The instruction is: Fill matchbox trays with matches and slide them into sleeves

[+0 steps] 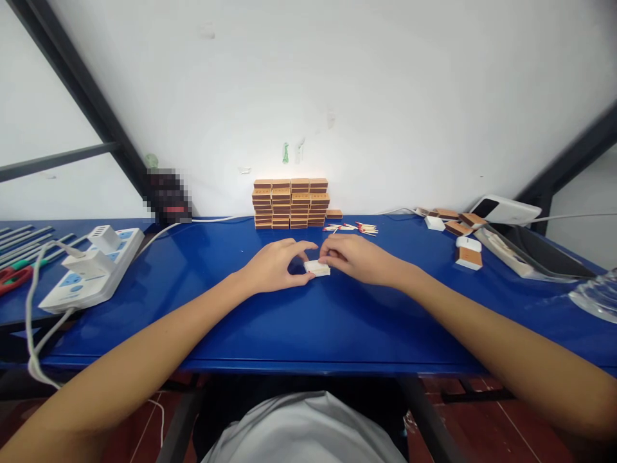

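Observation:
A small white matchbox tray (318,268) lies on the blue table between my two hands. My left hand (277,263) curves around its left end, with the thumb at the near edge and the index finger arched on the far side. Over the tray's right part, my right hand (354,257) has its thumb and fingers pinched together. What those fingertips hold, if anything, is hidden. Just beyond my right hand lies a loose pile of matches (366,228) with red heads. Behind them, brown matchboxes (290,204) stand stacked in columns against the wall.
On the left are a power strip (91,270) with plugs and cables, red-handled scissors (14,276) and several grey rods. Loose matchboxes (460,227), a white power bank (506,209), a dark pouch (549,251) and clear plastic (598,296) lie on the right.

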Available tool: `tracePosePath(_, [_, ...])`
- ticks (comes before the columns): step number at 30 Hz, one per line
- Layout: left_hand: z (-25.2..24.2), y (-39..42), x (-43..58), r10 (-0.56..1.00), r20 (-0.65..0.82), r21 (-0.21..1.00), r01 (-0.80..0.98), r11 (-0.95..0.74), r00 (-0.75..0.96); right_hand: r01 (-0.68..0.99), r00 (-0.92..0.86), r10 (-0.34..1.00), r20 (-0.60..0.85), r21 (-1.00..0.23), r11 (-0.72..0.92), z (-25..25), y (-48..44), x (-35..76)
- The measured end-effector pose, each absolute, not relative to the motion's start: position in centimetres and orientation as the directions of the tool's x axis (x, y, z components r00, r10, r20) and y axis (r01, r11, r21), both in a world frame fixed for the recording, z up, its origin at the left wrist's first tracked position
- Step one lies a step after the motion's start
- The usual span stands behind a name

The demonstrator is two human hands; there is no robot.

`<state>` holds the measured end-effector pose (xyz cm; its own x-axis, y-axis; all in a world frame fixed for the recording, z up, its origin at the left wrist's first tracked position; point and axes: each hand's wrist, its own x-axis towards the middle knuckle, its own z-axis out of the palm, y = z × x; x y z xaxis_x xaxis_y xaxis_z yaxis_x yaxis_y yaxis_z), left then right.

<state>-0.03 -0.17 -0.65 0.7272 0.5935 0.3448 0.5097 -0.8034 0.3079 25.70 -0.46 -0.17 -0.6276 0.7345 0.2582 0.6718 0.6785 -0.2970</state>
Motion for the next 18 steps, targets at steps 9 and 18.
tracePosePath(9, [-0.5,-0.3,0.0,0.597,0.314,0.321,0.51,-0.798,0.738,0.78,-0.511,0.805,0.3,-0.23,0.581,-2.7,5.2,30.7])
tracePosePath(18, [-0.7,-0.1,0.0,0.592,0.311,0.316,0.507,-0.802,0.743,0.796,-0.501,0.798,0.335,-0.185,0.577,-3.8,7.6,30.4])
